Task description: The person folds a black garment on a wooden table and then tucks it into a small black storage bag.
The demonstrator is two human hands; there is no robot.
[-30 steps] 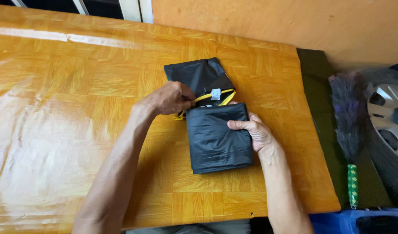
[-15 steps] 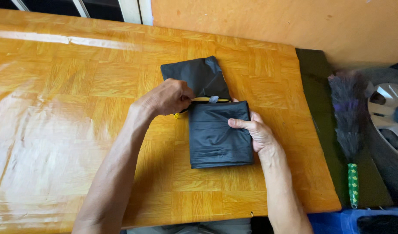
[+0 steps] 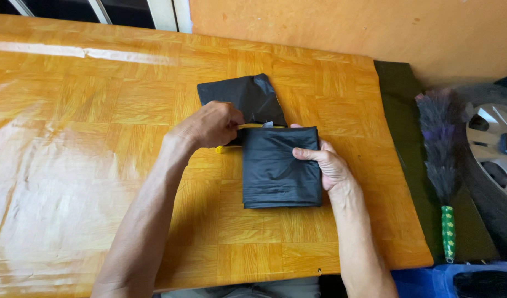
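1. now our left hand [image 3: 212, 126] sits curled at the upper left corner of a folded black plastic bag [image 3: 281, 168], the fingers drawn together and pinching a thin yellow strap [image 3: 248, 127] that runs along the bag's top edge.
2. our right hand [image 3: 326, 164] lies on the bag's right edge, thumb stretched flat across the top face and the fingers tucked round the side, so we clamp the folded bundle between them.
3. the bag lies on a glossy orange wooden parquet table [image 3: 99, 138], a little right of its middle, its lower part a neat rectangular stack and its upper part a flatter black flap [image 3: 242, 96] angled away toward the far edge.
4. a small yellow bit [image 3: 219, 149] shows on the table just below our left hand; we cannot tell what it is.
5. a small pale tag [image 3: 268, 124] sits on the strap, between the flap and the folded stack.
6. past the table's right edge stands a dark feather duster with a green patterned handle [image 3: 442, 165], resting on a dark olive surface [image 3: 399, 110].
7. further right we see part of a car wheel with a silver rim [image 3: 493, 149].
8. an orange plastered wall [image 3: 347, 27] runs behind the table.
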